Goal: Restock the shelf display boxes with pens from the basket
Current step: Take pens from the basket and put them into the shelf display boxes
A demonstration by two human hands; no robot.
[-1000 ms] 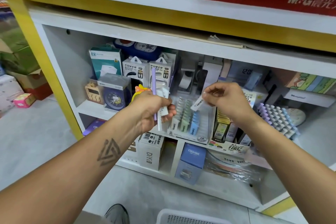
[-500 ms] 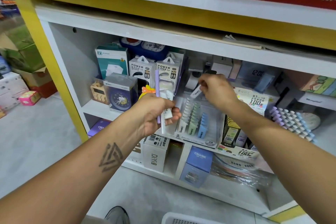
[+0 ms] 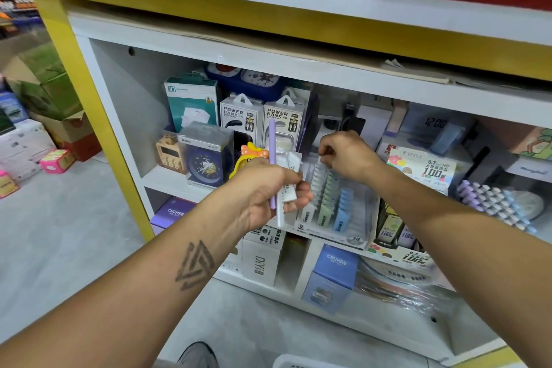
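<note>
The clear display box (image 3: 334,212) sits on the white shelf (image 3: 167,179), holding rows of white, green and blue packets in upright slots. The right hand (image 3: 348,157) hovers at the box's 12 o'clock edge, fingers curled together over the back row; whether they pinch anything there I cannot tell, since the knuckles hide the tips. At the box's 9 o'clock, touching distance from its left wall, the left hand (image 3: 268,191) grips a small bundle: a lilac pen (image 3: 272,140) standing upright out of the fist, a white pen (image 3: 280,215) poking down below it, and some white packets (image 3: 289,164) pressed under the thumb. A yellow toy with an orange bow (image 3: 249,152) shows just behind that hand. At 10 o'clock stand two power bank boxes (image 3: 240,118) and a blue alarm clock (image 3: 206,164) in clear packaging. At 3 o'clock is a tray of pastel pens (image 3: 495,203). A white basket's rim (image 3: 298,363) peeks in at 6 o'clock on the floor.
</note>
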